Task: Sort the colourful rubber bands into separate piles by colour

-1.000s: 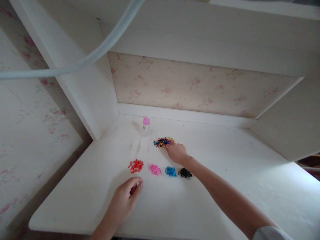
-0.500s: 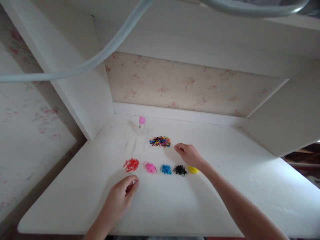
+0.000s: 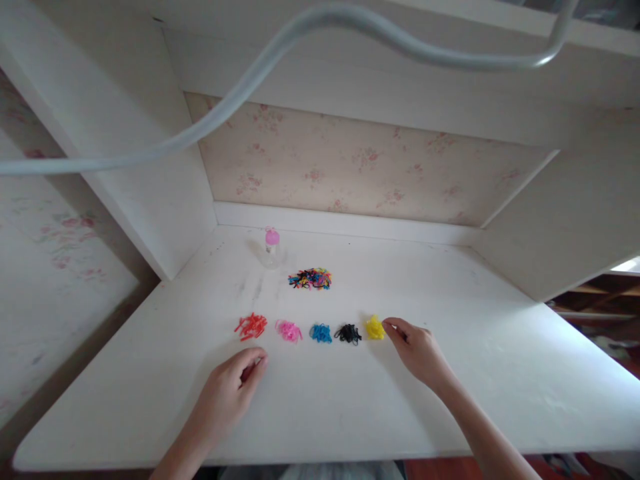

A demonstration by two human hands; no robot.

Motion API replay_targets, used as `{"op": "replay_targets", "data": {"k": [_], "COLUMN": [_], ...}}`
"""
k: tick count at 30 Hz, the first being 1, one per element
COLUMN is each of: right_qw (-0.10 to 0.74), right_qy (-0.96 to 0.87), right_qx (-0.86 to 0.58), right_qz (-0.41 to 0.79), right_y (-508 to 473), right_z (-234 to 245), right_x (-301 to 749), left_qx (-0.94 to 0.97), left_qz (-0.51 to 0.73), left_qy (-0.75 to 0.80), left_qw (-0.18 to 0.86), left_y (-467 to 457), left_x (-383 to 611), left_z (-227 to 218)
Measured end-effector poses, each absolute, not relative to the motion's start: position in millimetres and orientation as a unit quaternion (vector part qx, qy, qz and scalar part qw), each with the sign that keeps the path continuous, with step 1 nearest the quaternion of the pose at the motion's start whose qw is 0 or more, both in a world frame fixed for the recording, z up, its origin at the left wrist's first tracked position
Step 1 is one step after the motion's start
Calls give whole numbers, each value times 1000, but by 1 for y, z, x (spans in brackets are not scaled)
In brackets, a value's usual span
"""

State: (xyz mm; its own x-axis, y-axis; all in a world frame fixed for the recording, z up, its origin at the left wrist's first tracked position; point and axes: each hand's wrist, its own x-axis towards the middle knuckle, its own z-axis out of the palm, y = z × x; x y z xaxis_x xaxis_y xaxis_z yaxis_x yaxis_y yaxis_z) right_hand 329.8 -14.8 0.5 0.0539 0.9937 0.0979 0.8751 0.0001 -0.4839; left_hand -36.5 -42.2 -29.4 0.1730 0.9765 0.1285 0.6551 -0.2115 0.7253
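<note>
Small rubber bands lie sorted by colour in a row of piles: red bands (image 3: 252,327), pink bands (image 3: 289,331), blue bands (image 3: 321,333), black bands (image 3: 349,333) and yellow bands (image 3: 375,328). Behind the row is a heap of mixed-colour bands (image 3: 311,279). My right hand (image 3: 413,347) is pinched, its fingertips at the right edge of the yellow pile; anything between them is too small to make out. In front of the red pile rests my left hand (image 3: 231,387), fingers curled closed, with nothing visible in them.
A clear bottle with a pink cap (image 3: 272,248) stands behind the mixed heap, to its left. Side panels and a back board enclose the white desk (image 3: 320,407). A pale cable (image 3: 280,47) crosses the upper view, close to the camera.
My right hand has moved from beside the mixed heap to the yellow pile, nearer and to the right. My left hand has kept its place by the red pile. The view has shifted slightly.
</note>
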Motion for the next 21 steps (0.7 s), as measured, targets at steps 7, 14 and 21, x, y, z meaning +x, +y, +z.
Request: {"op": "replay_targets", "data": {"k": [7, 14, 21], "right_qw": [219, 299, 343], "right_qy": [-667, -575, -511], "right_qx": [-701, -745, -759], "right_qz": [129, 157, 212], "right_y": [-20, -42, -58], "right_z": [-1, -18, -31], "right_x": [333, 345, 347], "left_qx": [716, 742, 772], "left_qz": [287, 262, 123], "left_qy": [579, 568, 610], "left_qw": [263, 241, 129], "left_y": [-44, -21, 44], "left_x": [-33, -13, 40], "left_z": [-26, 7, 27]}}
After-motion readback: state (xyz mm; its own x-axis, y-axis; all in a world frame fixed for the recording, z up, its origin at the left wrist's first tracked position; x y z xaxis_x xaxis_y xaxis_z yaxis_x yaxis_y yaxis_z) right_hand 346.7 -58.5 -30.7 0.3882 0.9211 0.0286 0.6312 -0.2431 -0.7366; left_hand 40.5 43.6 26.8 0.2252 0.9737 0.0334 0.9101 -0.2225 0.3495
